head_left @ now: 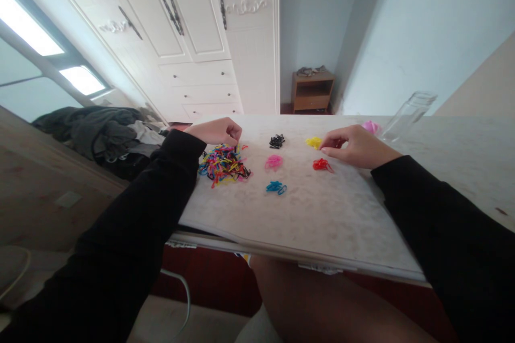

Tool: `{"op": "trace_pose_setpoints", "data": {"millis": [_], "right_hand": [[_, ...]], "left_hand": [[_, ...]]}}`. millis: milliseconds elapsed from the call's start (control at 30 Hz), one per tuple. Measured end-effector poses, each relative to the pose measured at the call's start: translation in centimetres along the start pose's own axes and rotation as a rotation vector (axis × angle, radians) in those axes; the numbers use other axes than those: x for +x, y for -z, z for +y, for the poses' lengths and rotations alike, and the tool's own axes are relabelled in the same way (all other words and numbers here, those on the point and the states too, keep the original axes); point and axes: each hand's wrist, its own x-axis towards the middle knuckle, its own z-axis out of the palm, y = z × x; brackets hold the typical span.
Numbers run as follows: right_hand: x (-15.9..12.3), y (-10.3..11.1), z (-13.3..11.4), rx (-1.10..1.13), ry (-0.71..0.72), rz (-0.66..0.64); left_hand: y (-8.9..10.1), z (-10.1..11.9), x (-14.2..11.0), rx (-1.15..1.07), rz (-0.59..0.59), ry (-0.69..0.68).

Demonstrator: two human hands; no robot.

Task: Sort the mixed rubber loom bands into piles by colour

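A mixed pile of small coloured rubber bands (225, 165) lies on the left part of the table. Over its far edge is my left hand (219, 131), fingers pinched together; what is between them is too small to make out. At the right, the closed fingertips of my right hand (352, 146) are at the edge of a small heap of yellow rubber bands (313, 142), and anything in them is hidden. Nearby lie separate heaps of black bands (277, 141), pink bands (274, 162), blue bands (275, 187) and red bands (322, 165).
A clear glass jar (408, 117) stands beyond my right hand, beside a bright pink object (370, 127). The pale tabletop (298, 220) ends at a front edge above my legs. Dark clothes (100, 131) are heaped at the left. A white wardrobe (197, 27) stands behind.
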Motion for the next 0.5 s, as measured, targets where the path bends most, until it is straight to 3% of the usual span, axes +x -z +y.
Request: {"op": "trace_pose_setpoints", "data": {"millis": [500], "right_hand": [[-0.03,0.04,-0.27,0.009,-0.012,-0.018]], "left_hand": [[-0.05,0.28,0.01,-0.007,-0.020,-0.007]]}}
